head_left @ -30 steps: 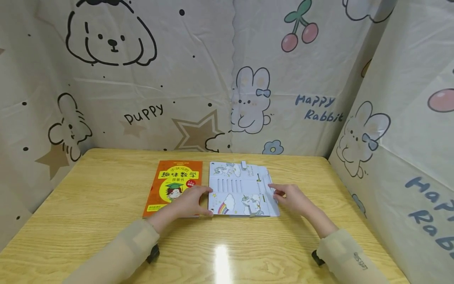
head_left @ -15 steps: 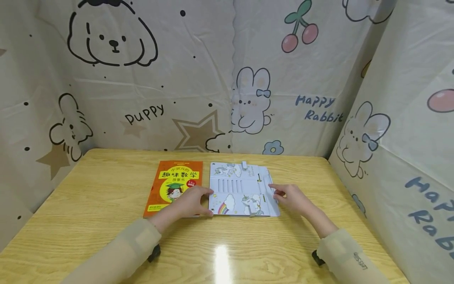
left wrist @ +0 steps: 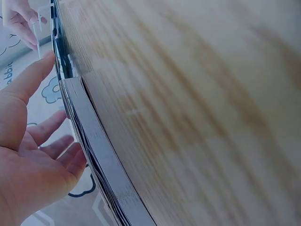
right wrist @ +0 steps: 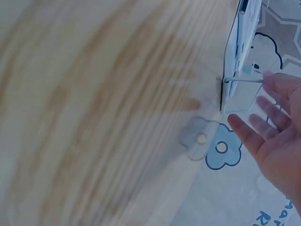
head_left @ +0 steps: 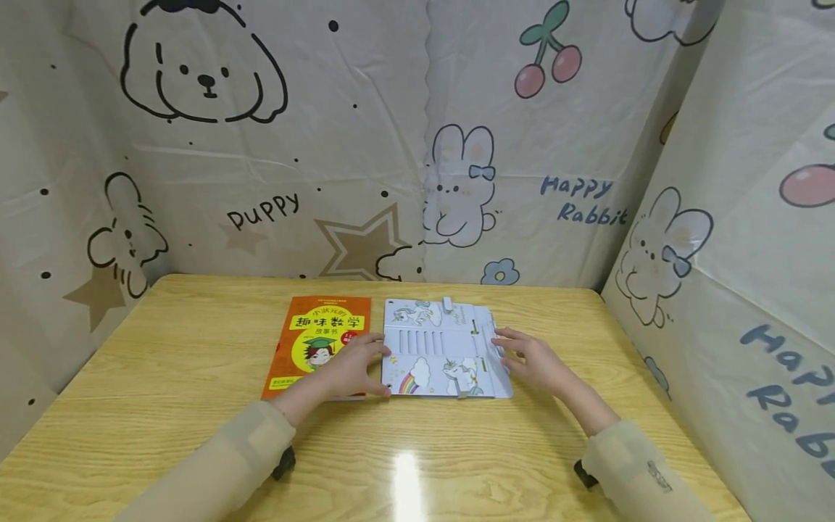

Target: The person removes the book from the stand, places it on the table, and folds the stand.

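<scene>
A white book stand [head_left: 424, 366] printed with unicorns and a rainbow lies flat on the wooden table. It has a row of slots and small clips at its top and bottom edges. My left hand [head_left: 346, 368] touches its left edge, fingers spread, thumb by the lower left corner. At the right edge, fingertips of my right hand [head_left: 536, 362] touch a narrow raised flap [head_left: 501, 377]. In the right wrist view a thin bar [right wrist: 247, 80] sticks out from the stand and meets a fingertip of that hand. The stand's underside is hidden.
An orange book [head_left: 283, 355] with a cartoon child on its cover lies left of the stand, partly under my left hand. Its page edges [left wrist: 108, 155] show in the left wrist view. A printed cloth [head_left: 365, 145] hangs behind the table [head_left: 163, 377] and along its sides.
My right hand's fingers have spread and shifted slightly up and left along the stand's right edge; the flap there appears tilted up more. The left hand and the book stay put.
</scene>
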Demonstrator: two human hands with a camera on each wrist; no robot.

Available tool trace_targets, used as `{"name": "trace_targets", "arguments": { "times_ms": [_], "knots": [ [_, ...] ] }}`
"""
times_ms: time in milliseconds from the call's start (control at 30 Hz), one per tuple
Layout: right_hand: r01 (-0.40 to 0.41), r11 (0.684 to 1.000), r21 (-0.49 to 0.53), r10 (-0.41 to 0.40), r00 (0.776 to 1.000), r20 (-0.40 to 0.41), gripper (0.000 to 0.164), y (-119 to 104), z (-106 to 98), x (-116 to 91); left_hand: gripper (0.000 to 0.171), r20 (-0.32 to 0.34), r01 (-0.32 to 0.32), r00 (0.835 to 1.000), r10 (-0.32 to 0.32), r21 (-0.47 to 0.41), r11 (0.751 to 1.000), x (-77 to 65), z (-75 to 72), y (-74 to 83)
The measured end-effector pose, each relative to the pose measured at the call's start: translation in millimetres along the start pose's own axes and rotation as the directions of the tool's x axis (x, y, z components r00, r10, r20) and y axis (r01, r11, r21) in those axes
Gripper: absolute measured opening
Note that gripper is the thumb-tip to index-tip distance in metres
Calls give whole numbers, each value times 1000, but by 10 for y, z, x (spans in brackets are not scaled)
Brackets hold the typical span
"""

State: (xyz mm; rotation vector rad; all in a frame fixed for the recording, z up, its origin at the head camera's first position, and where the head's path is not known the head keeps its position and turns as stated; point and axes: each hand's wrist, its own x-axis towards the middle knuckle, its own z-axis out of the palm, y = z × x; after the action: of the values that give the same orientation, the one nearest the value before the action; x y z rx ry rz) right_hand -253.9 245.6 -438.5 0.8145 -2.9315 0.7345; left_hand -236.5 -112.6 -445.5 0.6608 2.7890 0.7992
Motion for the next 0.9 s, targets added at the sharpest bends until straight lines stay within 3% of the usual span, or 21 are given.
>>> {"name": "trace_targets", "arguments": {
  "times_ms": [200,900],
  "knots": [
    [76,997,-22,-76,997,17,38,41,-8,22,65,18,-5,1000,5,-13,1000,9,-10,13],
    [34,998,45,-37,998,55,40,118,-25,72,66,30,28,999,-28,-8,1000,33,13,-2]
  ]
}}
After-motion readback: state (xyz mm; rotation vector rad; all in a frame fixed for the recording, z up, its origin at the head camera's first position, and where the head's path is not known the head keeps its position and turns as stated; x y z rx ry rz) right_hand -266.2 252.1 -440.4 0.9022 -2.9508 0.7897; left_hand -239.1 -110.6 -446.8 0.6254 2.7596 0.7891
